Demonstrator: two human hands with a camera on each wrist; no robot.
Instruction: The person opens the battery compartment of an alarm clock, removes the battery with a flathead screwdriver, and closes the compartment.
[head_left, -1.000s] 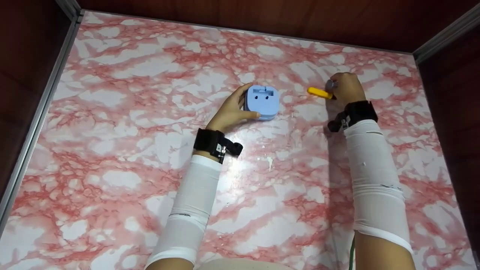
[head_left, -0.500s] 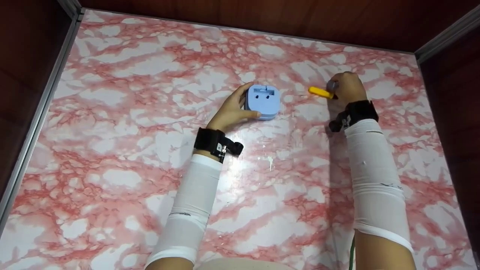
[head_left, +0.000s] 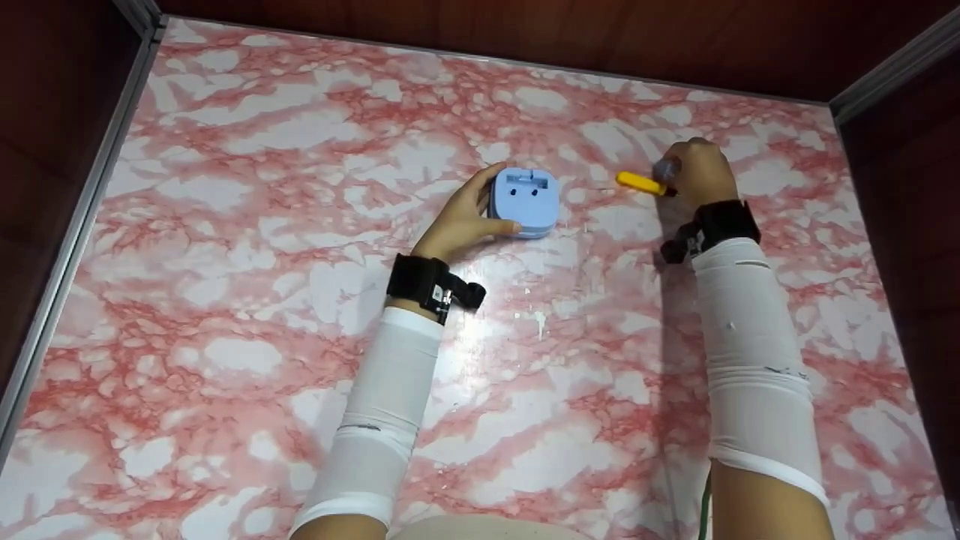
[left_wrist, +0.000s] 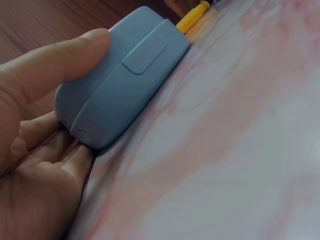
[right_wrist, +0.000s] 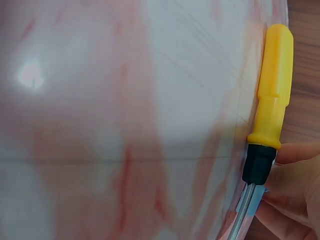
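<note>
A light blue, rounded plastic box (head_left: 526, 201) lies flat on the pink marbled tabletop (head_left: 300, 225), showing two small holes and a slot on top. My left hand (head_left: 480, 206) grips its left side. In the left wrist view the thumb (left_wrist: 60, 55) lies over the box (left_wrist: 125, 75) and the fingers curl under it. To the right, my right hand (head_left: 686, 176) pinches a screwdriver (head_left: 639, 183) by its metal shaft (right_wrist: 246, 207). The yellow handle (right_wrist: 272, 85) points left toward the box, a short gap away.
Dark wooden walls with metal corner rails (head_left: 75, 217) enclose the tabletop on the left, back and right. A bright light glare (head_left: 469, 337) sits near my left wrist strap. White sleeves cover both forearms.
My right hand has edged slightly toward the back wall with the screwdriver. The left hand and the blue box have stayed put.
</note>
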